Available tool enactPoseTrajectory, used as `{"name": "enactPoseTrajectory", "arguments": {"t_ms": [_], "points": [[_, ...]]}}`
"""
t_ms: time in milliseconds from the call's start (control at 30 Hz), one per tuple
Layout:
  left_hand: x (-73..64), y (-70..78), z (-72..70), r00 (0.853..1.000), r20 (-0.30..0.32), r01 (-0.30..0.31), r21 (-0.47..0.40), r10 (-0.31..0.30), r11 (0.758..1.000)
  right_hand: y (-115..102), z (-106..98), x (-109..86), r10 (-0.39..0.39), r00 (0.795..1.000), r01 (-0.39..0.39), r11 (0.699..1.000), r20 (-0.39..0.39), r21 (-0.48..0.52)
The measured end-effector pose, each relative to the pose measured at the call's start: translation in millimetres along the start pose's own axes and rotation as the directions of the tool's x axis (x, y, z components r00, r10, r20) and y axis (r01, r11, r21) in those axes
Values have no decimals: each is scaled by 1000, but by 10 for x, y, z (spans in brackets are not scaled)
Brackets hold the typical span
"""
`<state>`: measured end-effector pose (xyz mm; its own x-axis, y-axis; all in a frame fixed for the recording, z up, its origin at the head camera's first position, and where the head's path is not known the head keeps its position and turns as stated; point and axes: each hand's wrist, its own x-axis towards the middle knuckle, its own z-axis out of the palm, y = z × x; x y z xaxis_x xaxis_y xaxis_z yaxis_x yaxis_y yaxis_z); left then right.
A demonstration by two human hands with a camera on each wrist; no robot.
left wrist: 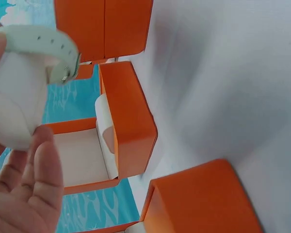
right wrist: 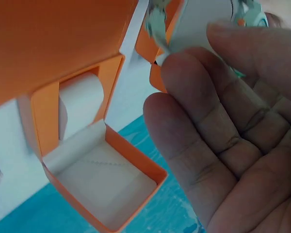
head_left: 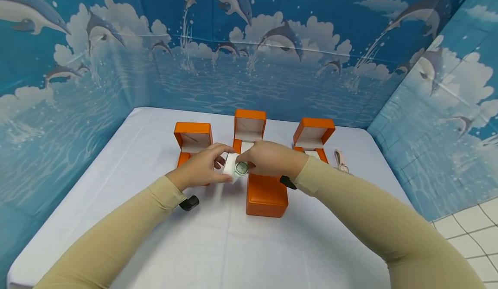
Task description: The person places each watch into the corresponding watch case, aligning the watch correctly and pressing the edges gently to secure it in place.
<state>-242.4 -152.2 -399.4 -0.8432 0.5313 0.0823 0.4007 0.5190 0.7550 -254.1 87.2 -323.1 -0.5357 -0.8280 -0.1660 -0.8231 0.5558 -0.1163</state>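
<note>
In the head view, my left hand grips a white watch cushion between thumb and fingers, held up over the table. A pale green watch goes around this cushion, its square dial facing up. My right hand pinches the watch from the other side, fingers curled. The left wrist view shows the strap bent round the cushion, with holes and a buckle at its end. Up close in the right wrist view, the right fingers are beside the strap; the pinch itself is partly hidden.
Three orange boxes stand with lids up at the back: left, middle and right. A closed orange box sits in front, below the right hand. A pink-strapped watch lies on the white cloth at right.
</note>
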Motion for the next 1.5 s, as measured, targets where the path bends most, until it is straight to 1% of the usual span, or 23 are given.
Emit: {"name": "enactPoseTrajectory", "arguments": {"t_ms": [67,167,233,333,400,500,633,733,800,900,1067,1233,1500], "points": [[0,-4,15,999,-27,-18,-2,18,1000,-2,10,-15,33,999,-33,998,-10,44],[0,-19,38,996,-75,-41,-5,40,999,-4,38,-53,108,992,-98,984,-62,150],[-4,-21,51,992,-111,-57,-10,56,998,-7,57,-87,168,980,-140,962,-106,232],[-2,-20,69,981,-169,-95,-6,93,995,-18,93,-136,227,960,-165,932,-165,321],[2,-13,80,972,-205,-119,4,117,993,-37,114,-161,256,947,-175,918,-193,357],[9,-7,99,955,-256,-149,33,152,988,-86,147,-185,293,927,-188,903,-235,386],[21,35,129,938,-295,-175,57,184,983,-162,194,-209,343,887,-206,894,-309,399],[21,79,141,932,-306,-181,65,193,981,-205,230,-221,371,857,-223,893,-358,391],[18,103,144,932,-308,-182,65,194,981,-224,252,-231,382,842,-233,894,-381,382],[14,132,140,932,-305,-187,62,197,980,-238,279,-247,390,825,-237,896,-409,376],[25,151,127,929,-301,-207,60,215,977,-233,321,-278,386,800,-205,896,-460,395],[39,155,117,929,-288,-226,54,232,973,-231,343,-304,369,783,-184,906,-500,381],[49,142,104,928,-268,-251,68,260,966,-224,379,-328,359,770,-180,915,-528,360]]}}
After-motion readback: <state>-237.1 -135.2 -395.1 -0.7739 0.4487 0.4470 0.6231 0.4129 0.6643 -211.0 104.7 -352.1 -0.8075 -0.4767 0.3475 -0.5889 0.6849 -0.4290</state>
